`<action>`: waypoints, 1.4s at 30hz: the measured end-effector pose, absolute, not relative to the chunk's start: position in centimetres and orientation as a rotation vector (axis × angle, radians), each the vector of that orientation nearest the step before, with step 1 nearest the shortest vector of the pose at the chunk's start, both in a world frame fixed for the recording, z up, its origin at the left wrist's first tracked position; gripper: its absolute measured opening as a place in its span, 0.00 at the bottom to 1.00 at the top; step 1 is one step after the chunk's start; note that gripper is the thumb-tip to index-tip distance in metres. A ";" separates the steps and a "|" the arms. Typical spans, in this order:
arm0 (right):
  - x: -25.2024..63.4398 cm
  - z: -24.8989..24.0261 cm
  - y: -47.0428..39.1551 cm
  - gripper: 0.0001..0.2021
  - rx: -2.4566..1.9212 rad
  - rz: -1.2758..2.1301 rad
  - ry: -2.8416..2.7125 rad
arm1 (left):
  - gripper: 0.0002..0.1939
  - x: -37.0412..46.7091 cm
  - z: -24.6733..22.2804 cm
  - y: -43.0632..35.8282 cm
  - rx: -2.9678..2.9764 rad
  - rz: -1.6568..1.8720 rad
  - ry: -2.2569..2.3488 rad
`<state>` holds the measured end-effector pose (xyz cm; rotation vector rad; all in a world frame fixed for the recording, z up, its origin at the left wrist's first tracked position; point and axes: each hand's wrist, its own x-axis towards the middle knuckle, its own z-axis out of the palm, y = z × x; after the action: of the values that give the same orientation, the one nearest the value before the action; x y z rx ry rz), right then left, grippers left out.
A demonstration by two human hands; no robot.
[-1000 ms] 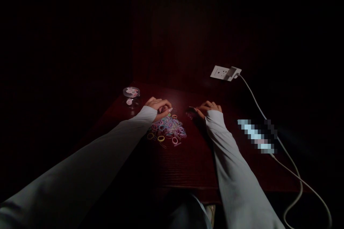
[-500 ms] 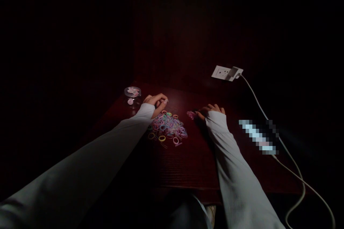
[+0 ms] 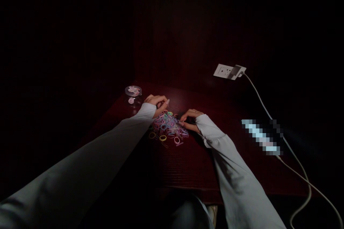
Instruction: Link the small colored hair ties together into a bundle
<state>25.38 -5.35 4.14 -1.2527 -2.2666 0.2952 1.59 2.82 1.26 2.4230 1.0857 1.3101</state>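
A heap of small pastel hair ties [image 3: 168, 125] lies on the dark red table, with several larger yellow, pink and green rings round its edge. At the heap's back left rests my left hand [image 3: 158, 102], its fingers curled and the thumb drawn against them; whatever they hold, if anything, is hidden. My right hand [image 3: 190, 118] reaches the heap's right side, thumb and fingertips pinched together at the hair ties. I cannot make out what sits between those fingertips. Both forearms are in pale long sleeves.
A clear lidded jar [image 3: 133, 96] with pink labels stands at the back left. A blurred-out bright device [image 3: 260, 137] lies at the right, joined to a white cable [image 3: 303, 177]. A charger [image 3: 238, 71] is plugged into the wall socket [image 3: 222, 71].
My right hand has moved left from a small pink bunch beside the heap to the heap's right side. That bunch is now out of sight. My left hand has stayed nearly still.
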 end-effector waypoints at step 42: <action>23.5 2.9 -5.4 0.21 -1.185 0.877 -1.766 | 0.25 1.2 1.0 3.1 2.547 1.127 0.995</action>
<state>23.47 -5.38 2.91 -1.1846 -1.7658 0.8772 1.15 3.13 0.99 2.5469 0.9954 1.1272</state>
